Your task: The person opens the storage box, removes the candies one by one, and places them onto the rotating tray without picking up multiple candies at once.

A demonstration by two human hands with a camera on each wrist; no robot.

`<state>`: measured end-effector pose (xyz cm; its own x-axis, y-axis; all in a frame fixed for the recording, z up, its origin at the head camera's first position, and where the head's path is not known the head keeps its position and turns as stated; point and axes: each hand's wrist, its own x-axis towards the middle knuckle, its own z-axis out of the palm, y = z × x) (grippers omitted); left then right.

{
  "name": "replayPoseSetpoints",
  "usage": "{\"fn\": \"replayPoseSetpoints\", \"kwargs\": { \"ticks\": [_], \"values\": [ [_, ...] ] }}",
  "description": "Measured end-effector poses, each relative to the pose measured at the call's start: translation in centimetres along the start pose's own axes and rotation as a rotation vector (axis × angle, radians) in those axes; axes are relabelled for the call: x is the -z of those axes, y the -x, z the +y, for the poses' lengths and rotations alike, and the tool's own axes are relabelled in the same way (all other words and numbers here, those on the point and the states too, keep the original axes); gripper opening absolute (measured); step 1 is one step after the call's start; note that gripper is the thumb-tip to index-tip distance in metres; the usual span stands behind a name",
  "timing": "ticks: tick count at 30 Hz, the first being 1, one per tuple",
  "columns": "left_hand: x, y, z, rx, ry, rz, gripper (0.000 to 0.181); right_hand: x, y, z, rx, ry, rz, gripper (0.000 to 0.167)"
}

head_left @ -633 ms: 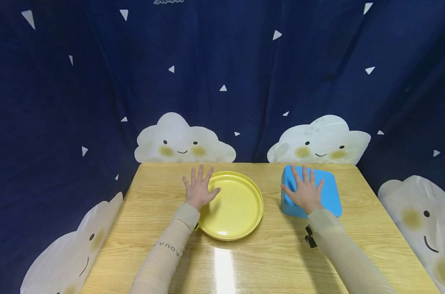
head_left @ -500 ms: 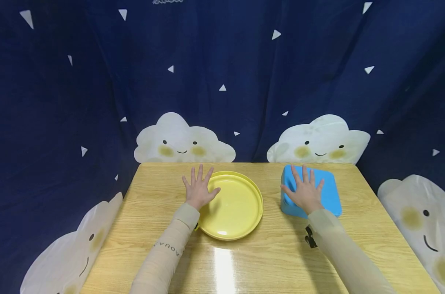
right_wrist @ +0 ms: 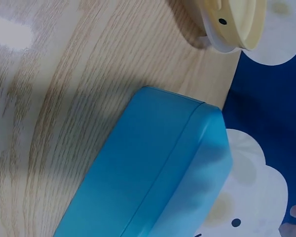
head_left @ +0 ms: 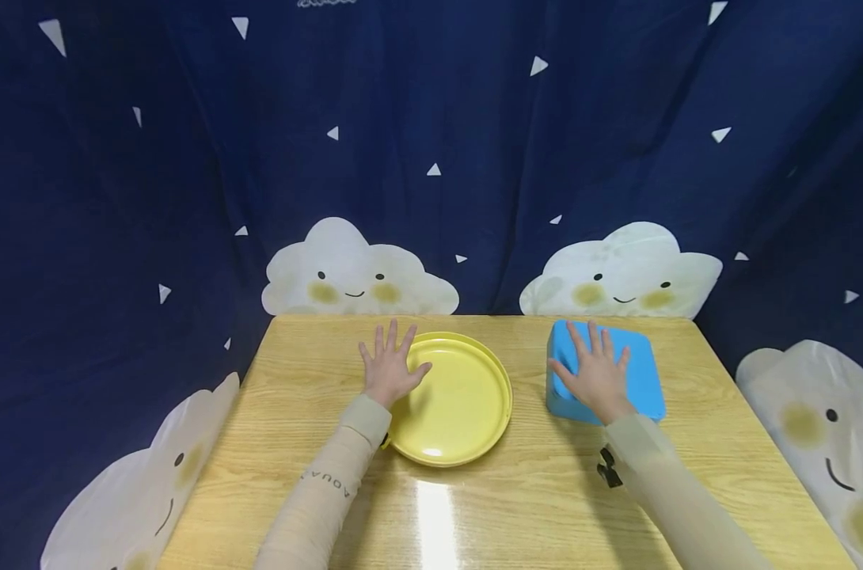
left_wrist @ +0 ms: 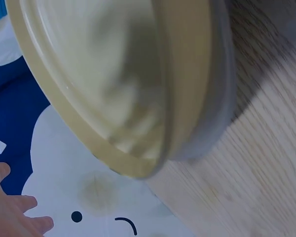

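Tub (head_left: pixel 467 396) and Box (head_left: pixel 641 372) Sat Ungripped on Bench (head_left: pixel 524 507)

We saw the left hand (head_left: pixel 391 372) splayed over the tub, the right hand (head_left: pixel 601 380) over the box, both empty. Tub and box looked light, stiff, slick, best taken by opposite sides. The round tub pointed nowhere; the box's long axis we couldn't settle.

Glossy yellow plastic lid (head_left: pixel 456 396), smooth blue plastic box (head_left: pixel 643 368), grained, shiny wood table (head_left: pixel 531 507).

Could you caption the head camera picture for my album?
Fingers spread, the left hand hovers by a yellow-lidded round container and the right hand over a blue box.
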<state>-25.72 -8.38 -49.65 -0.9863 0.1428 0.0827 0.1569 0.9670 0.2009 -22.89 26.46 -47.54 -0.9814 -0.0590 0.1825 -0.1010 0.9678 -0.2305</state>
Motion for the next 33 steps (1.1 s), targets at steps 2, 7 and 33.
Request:
{"fn": "replayPoseSetpoints", "kwargs": {
  "ticks": [2, 7, 33],
  "values": [
    [0.0, -0.1, 0.3, -0.007, 0.008, 0.025, 0.075, 0.1, 0.1, 0.1, 0.030, -0.013, 0.067, 0.073],
    [-0.3, 0.1, 1.9, -0.035, 0.112, 0.102, 0.073, 0.4, 0.9, 1.1, 0.098, -0.064, 0.257, 0.063],
    [-5.3, -0.3, 18.0, -0.113, 0.749, -0.115, 0.049, -0.1, 7.2, 10.5, -0.462, -0.461, 0.228, 0.059]
  ]
}}
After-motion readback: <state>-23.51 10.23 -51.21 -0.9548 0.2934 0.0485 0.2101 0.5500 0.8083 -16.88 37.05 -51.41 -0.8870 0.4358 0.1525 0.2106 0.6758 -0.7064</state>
